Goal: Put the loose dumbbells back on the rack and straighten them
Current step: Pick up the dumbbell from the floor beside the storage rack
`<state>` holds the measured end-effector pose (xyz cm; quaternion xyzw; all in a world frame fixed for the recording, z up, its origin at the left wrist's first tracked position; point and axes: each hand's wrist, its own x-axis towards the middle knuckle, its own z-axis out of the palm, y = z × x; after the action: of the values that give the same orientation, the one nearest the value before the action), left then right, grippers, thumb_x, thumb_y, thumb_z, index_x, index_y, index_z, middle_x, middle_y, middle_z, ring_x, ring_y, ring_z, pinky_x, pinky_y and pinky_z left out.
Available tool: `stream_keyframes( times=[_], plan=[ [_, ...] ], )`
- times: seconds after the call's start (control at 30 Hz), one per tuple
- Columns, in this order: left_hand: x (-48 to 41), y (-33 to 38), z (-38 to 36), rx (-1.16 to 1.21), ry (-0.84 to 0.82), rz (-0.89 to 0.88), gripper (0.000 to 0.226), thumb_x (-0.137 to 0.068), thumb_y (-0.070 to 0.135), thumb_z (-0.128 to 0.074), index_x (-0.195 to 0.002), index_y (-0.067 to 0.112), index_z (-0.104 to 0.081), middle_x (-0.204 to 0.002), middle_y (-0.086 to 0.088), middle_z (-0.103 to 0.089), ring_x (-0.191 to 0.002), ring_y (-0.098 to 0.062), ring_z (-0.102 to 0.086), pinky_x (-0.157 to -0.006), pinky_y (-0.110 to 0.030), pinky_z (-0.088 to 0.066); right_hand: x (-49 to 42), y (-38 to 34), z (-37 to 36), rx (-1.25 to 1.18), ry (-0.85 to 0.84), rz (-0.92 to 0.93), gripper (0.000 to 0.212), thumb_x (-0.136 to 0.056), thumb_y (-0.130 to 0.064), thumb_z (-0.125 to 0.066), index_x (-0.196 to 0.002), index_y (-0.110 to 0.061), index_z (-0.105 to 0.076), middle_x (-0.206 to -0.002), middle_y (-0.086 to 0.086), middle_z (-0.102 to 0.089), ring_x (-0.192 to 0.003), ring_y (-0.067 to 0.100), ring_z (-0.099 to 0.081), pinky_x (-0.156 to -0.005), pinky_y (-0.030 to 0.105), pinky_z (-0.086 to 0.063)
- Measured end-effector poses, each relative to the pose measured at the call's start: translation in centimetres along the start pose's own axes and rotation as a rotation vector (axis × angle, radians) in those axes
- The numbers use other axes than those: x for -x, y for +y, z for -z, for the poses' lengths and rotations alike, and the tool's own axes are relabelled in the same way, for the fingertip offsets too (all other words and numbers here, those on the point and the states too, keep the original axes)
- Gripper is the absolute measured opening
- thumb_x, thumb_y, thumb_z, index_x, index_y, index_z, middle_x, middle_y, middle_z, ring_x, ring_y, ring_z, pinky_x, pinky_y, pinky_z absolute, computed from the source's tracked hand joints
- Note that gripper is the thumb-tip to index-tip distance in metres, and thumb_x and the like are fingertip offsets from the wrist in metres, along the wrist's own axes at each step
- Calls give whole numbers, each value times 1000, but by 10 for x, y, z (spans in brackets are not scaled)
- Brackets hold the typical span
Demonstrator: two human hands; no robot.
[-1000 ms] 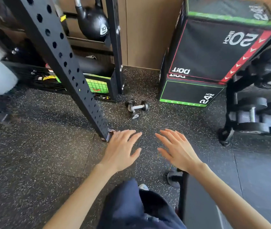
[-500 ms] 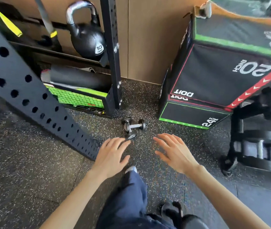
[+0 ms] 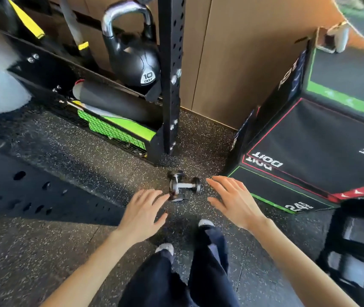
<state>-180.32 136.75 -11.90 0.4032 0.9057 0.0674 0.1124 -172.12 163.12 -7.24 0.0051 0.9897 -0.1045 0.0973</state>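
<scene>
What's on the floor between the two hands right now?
In the head view, two small dumbbells lie crossed between the left hand and right hand, on otherwise bare rubber floor.

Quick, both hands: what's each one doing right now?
Left hand: open, empty, fingertips beside the small dumbbells on the floor.
Right hand: open, empty.
</scene>
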Motion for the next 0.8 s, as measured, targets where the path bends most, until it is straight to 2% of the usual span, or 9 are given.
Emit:
stream_keyframes(
  times=[0.23,0.33,0.47,0.6,0.7,0.8],
  plan=[
    [-62,27,-11,12,33,213,55,-86,49,-32,-124,19,-60,-123,-2,-61,-113,-21,-57,-100,-43,-41,-69,79,-3,-28,-135,174,78,-88,-66,-1,-137,-21,-42,-136,0,-51,-124,21,-48,-104,38,-36],
    [-93,36,-16,0,17,285,56,-86,49,-33,-125,19,-59,-123,-3,-62,-114,-23,-57,-100,-44,-41,-97,115,-2,-14,-172,236,70,-88,-62,-11,-140,-23,-38,-139,-3,-46,-128,19,-44,-105,35,-33],
    [-124,34,-34,-20,23,332,49,-86,46,-51,-126,18,-59,-125,-4,-61,-116,-24,-56,-100,-44,-42,-135,148,-17,-40,-236,327,65,-89,-58,-20,-139,-21,-39,-138,-1,-48,-126,21,-45,-105,37,-34],
    [-152,23,-61,4,-22,355,55,-86,49,-34,-125,20,-59,-123,-2,-62,-112,-21,-58,-97,-40,-45,-175,168,-59,-91,-323,349,60,-92,-55,-26,-140,-22,-37,-140,-1,-47,-129,19,-43,-107,37,-35],
    [-175,4,-103,10,-48,350,54,-85,49,-34,-122,21,-61,-119,1,-63,-108,-18,-59,-94,-37,-47,-206,183,-105,-132,-343,324,80,-85,-70,-8,-139,-22,-40,-138,-2,-49,-127,18,-46,-104,35,-37],
    [-199,-19,-159,25,-51,348,54,-85,49,-34,-122,20,-60,-116,0,-62,-105,-19,-59,-91,-37,-48,-236,198,-156,-157,-358,309,102,-71,-79,13,-142,-22,-34,-143,-4,-42,-131,15,-39,-106,32,-31]
  ],
)
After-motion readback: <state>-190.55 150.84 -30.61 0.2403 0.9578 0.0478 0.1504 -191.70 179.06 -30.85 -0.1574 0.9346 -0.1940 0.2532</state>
